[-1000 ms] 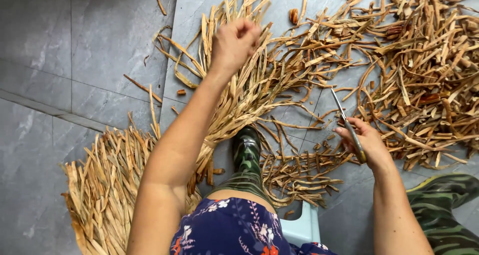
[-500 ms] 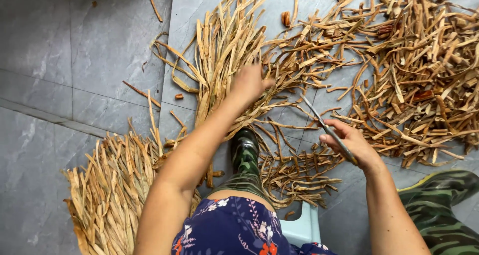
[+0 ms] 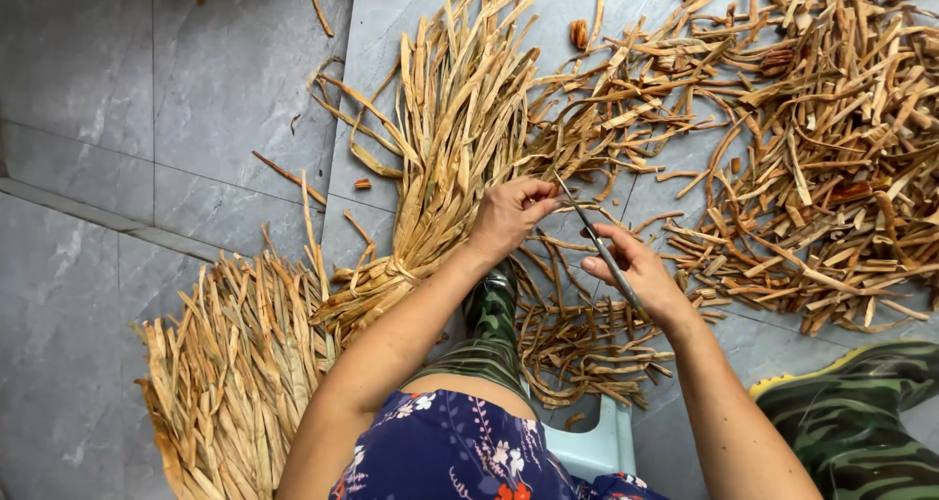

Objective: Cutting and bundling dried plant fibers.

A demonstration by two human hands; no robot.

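Grey floor tiles carried the heaps: cut scraps lay right, a bound bundle fanned left. The left hand had its fingers closed on one strip's end beside that bundle, presenting it, while the right hand gripped a slim knife, blade angled toward the strip.

Grey stone floor tiles spread across the left. A loose heap of pale dried strips lies low on the left, fanned out. Far right, a tangle of short chopped scraps covers the tiles. Two camouflage rubber boots: one in the middle, the other at the lower right. A light blue stool peeks out between them.
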